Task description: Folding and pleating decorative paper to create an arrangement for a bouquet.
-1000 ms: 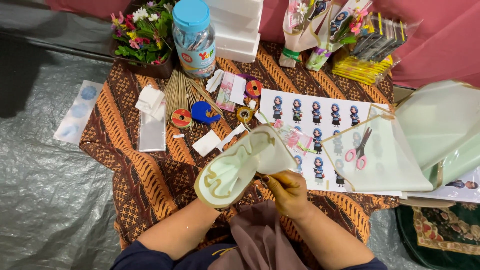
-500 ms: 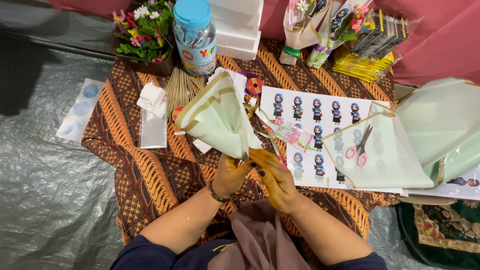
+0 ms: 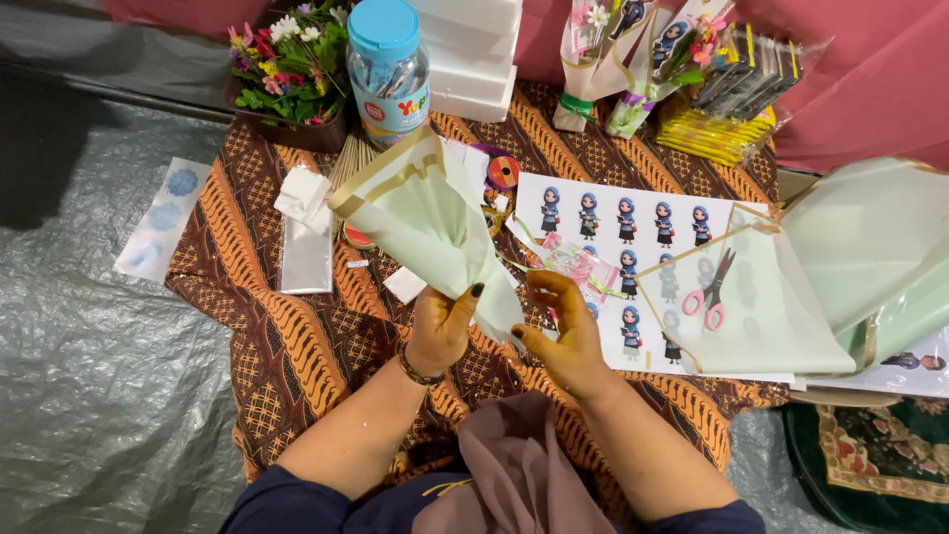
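Even, soft light and a mostly sharp picture from your head camera.
You get bright, diffuse lighting with only faint shadows under your forearms; the grey tarp (image 3: 89, 396) shows mild sheen, its top left corner falls dark, and the edges bow slightly outward.

A home craft spot on the floor, shown by a batik cloth (image 3: 297, 346) over grey tarpaulin (image 3: 89, 396), pink scissors (image 3: 714, 292), ribbon spools (image 3: 503, 172) and sticker sheets (image 3: 633, 222).

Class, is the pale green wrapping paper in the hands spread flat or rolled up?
Rolled: the wrapping paper forms a cone, flaring upward.
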